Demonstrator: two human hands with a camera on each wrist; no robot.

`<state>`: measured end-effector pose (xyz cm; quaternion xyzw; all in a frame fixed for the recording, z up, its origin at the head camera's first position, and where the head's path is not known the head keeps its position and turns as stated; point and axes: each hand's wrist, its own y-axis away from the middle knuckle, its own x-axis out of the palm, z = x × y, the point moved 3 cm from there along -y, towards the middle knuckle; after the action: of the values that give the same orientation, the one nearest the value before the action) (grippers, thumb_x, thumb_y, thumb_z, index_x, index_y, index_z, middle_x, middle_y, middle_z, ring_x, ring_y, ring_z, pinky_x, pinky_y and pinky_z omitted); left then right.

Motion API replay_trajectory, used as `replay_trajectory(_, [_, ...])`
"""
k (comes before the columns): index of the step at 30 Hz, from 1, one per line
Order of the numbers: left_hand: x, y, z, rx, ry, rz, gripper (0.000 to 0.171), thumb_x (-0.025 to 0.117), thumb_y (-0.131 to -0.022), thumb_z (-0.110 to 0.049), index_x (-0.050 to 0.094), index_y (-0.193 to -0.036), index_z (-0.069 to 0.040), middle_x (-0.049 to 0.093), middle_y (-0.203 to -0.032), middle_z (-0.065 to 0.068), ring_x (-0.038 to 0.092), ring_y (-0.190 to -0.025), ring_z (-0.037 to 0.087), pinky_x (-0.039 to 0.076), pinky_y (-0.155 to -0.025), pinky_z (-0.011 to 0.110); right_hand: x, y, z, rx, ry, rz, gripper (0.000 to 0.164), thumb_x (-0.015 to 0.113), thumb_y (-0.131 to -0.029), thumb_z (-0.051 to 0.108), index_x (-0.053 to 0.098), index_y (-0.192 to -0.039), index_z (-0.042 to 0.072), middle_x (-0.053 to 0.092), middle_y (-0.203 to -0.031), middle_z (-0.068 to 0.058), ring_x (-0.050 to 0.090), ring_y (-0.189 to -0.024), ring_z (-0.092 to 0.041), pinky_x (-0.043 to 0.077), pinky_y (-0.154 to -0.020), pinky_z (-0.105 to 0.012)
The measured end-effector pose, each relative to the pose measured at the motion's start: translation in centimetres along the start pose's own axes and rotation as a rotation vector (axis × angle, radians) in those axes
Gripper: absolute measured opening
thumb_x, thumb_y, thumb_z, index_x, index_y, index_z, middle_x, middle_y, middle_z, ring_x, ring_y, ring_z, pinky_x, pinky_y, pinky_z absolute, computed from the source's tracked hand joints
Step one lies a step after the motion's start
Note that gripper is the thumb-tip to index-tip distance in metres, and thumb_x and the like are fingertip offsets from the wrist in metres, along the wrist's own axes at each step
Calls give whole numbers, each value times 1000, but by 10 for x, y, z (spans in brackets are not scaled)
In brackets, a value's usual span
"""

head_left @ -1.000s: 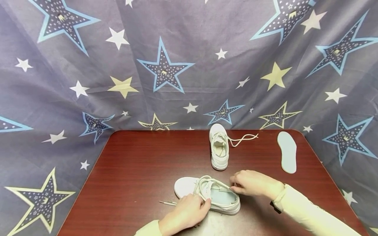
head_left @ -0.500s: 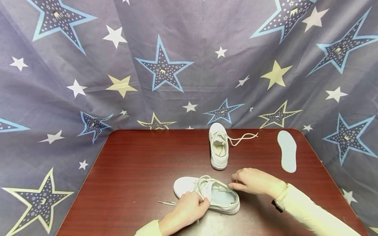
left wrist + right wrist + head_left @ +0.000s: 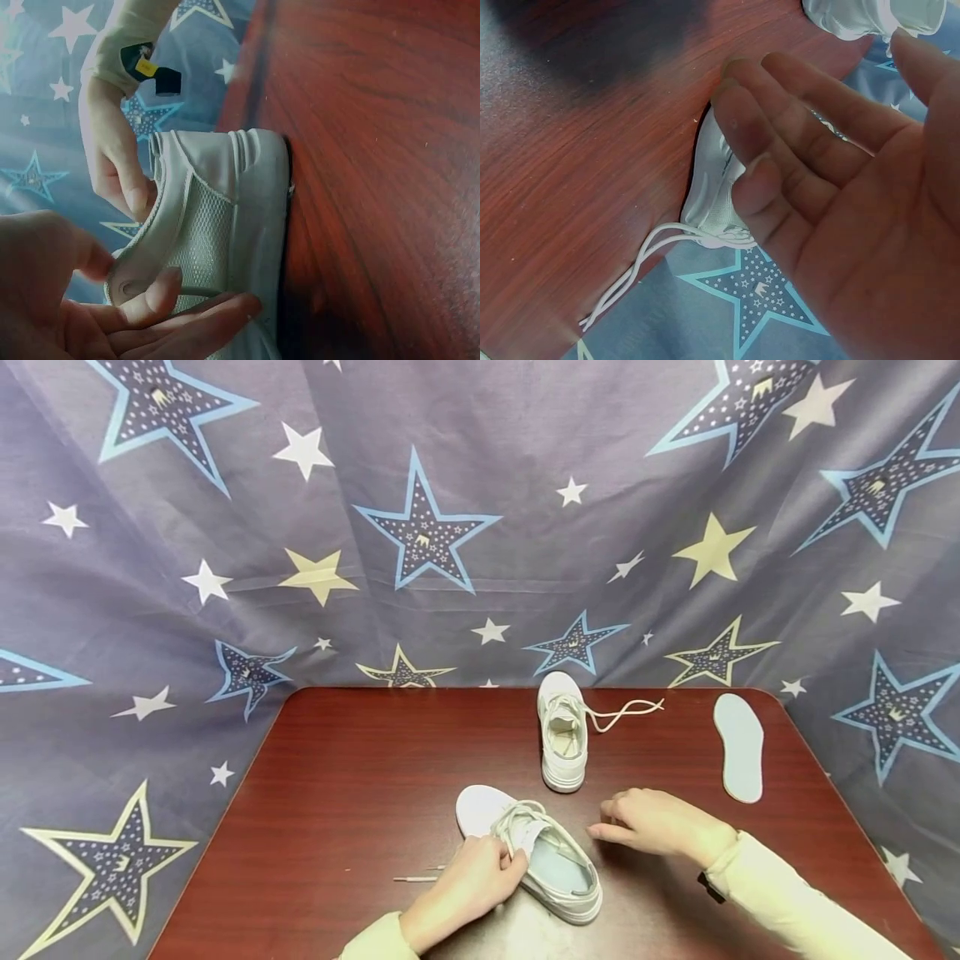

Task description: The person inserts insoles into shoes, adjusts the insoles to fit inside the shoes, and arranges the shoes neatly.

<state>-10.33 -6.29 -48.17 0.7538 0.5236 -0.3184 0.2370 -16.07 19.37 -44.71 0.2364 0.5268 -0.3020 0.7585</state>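
Observation:
A white lace-up sneaker lies near the table's front, toe pointing away to the left, with a pale blue insole inside it. My left hand pinches the near edge of its opening; in the left wrist view, the thumb is at the collar and the other fingers lie along the outer side of the sneaker. Off the heel's right side, my right hand is held above the table, holding nothing. Its fingers are loosely bent in the right wrist view, where the palm shows.
Behind stands a second white sneaker, its long lace trailing right. A loose pale blue insole lies at the back right. Lace tips poke out left of my left hand. A star-patterned cloth hangs behind the table.
The near sneaker has turned, its heel swinging toward me and its toe away. My right hand, formerly close against its collar, now stands apart from it. The left hand keeps its grip.

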Motion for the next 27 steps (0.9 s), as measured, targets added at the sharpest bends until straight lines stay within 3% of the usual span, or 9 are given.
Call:
replay_trajectory(5, [1,0,-1,16,-12,-18,44,62,-90,-24,37,-53,-25,33,-38,-21,39,-34,-5,29,-41,24,2,1,-2,-3,-2,1,38,61,-102,46,54,-72,23,46,-67,15,43,-60,-1,42,-55,-29])
replay_trajectory(12, [-8,0,2,-7,-44,-61,38,63,-80,-17,36,-55,-25,32,-44,-21,34,-40,-2,26,-41,22,2,4,-3,-3,1,-2,34,65,-100,39,55,-72,24,44,-66,16,41,-59,0,40,-54,-27])
replay_trajectory(19, [-22,-7,11,16,-120,-125,34,64,-80,-14,38,-59,-22,29,-53,-16,30,-49,4,29,-44,25,4,7,-4,-17,-12,-1,32,65,-101,36,56,-73,23,46,-66,16,41,-60,1,41,-55,-26])
replay_trajectory(27, [-41,-13,9,53,-133,-166,31,63,-82,-10,43,-61,-19,34,-54,-15,36,-49,6,33,-46,25,6,8,-7,-11,-3,3,33,65,-100,37,54,-72,23,45,-66,16,41,-60,1,41,-55,-26])
